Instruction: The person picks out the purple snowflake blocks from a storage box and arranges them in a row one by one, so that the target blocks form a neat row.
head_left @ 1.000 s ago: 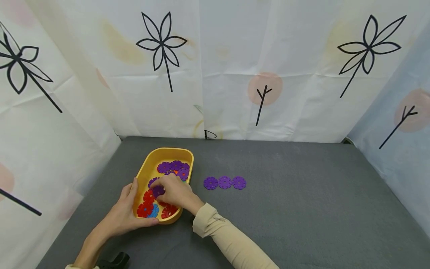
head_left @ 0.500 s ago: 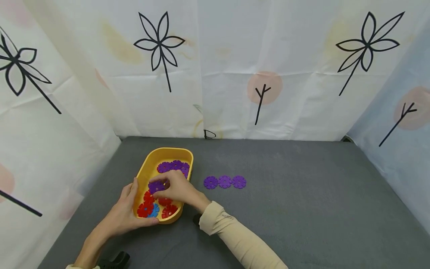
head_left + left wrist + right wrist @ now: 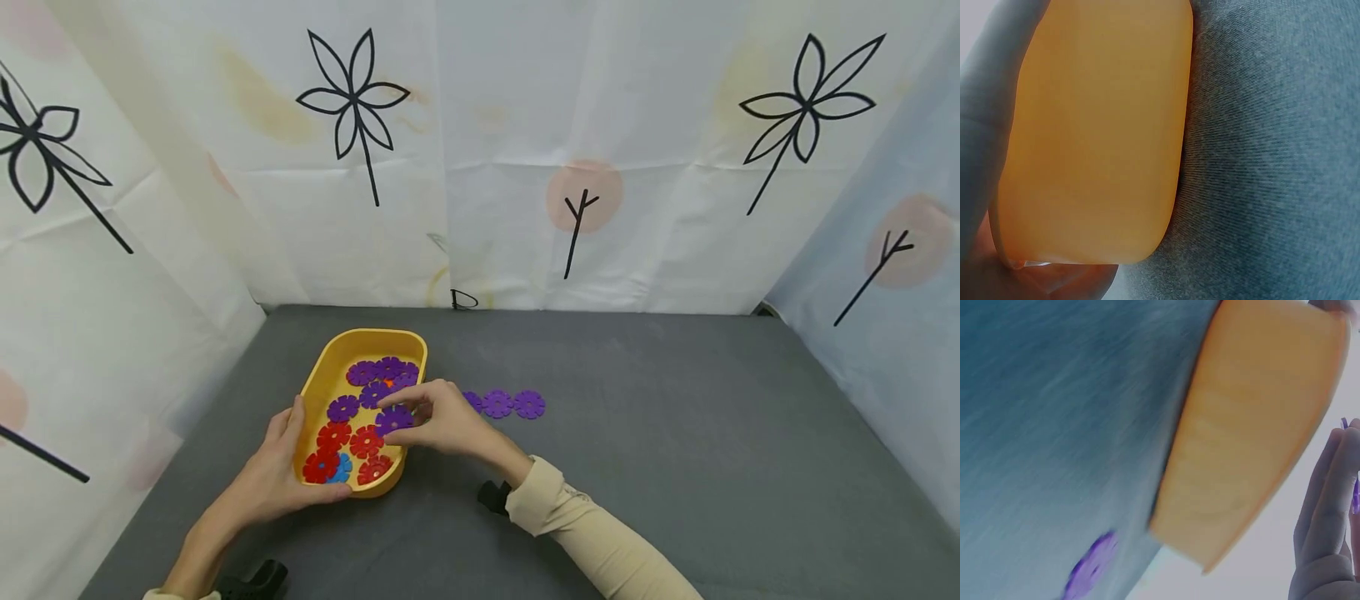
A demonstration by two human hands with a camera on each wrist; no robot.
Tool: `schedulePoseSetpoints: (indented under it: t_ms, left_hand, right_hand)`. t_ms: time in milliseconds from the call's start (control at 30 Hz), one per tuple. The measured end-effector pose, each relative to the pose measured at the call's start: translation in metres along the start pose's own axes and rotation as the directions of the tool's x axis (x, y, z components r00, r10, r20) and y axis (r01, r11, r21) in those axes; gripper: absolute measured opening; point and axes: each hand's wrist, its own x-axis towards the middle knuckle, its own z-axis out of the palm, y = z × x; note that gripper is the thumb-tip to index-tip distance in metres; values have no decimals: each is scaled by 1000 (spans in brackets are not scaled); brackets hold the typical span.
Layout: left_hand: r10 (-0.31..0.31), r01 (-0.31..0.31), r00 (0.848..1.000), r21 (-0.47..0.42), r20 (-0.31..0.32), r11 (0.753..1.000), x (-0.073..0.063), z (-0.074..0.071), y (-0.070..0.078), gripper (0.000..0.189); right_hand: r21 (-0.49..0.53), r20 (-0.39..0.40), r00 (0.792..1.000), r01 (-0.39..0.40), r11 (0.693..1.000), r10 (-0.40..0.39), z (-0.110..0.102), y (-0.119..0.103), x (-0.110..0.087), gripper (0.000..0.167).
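My left hand [image 3: 281, 471] holds the near left corner of a yellow plastic bin [image 3: 318, 364], thumb along its near edge and fingers on its left side. In the left wrist view the bin's side wall [image 3: 1097, 131] fills the middle. My right hand [image 3: 450, 421] pinches a purple flower-shaped disc [image 3: 393, 421] above the bin's right rim. Inside lie several purple discs [image 3: 342, 408], several red ones [image 3: 333, 436] and a blue one [image 3: 341, 469], partly covered. A bit of orange shows among the purple discs at the far end.
Three purple discs [image 3: 498, 404] lie in a row on the grey tabletop [image 3: 660, 442], right of the bin; my right hand partly hides the leftmost. White printed cloth [image 3: 510, 92] hangs behind the table and at both sides.
My right hand has lifted a purple disc from among those in the bin and carried it rightward to the rim. My left hand keeps its place on the bin.
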Motion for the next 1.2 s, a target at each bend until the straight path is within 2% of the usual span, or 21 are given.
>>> schedulePoseSetpoints:
  t_ms: [200,400,500,633,767,900,1200]
  left_hand:
    - [-19,20,1000,-11,11,1000,-1,-2,0,146]
    - [-26,27,999,-14,26,1000,0,-3,2,146]
    - [-24,24,999,-8,28,1000,0,-2,1,146]
    - [-21,21,1000,-1,23,1000,0,-2,1,146]
    - [-29,30,999,-7,28,1000,-1,-2,0,146]
    - [-39,39,999,-11,36,999,-1,-1,-1,146]
    - [-31,32,999,-8,23,999,-1,-1,-1,147]
  right_hand:
    - [-76,-59,996,-74,994,70,-39,19,-22,40]
    - [-150,-146,974,-195,969,173,-89,40,-50,44]
    - [-220,-197,954,-269,938,227,-112,49,-64,44]
    - [-315,-279,916,-372,873,289,-133,59,-81,42]
    - [-353,-319,889,-432,830,327,-141,66,-91,42]
    - [-372,-332,881,-451,811,337,-140,69,-96,42]
    - [-418,-302,895,-433,799,327,-131,70,-96,41]
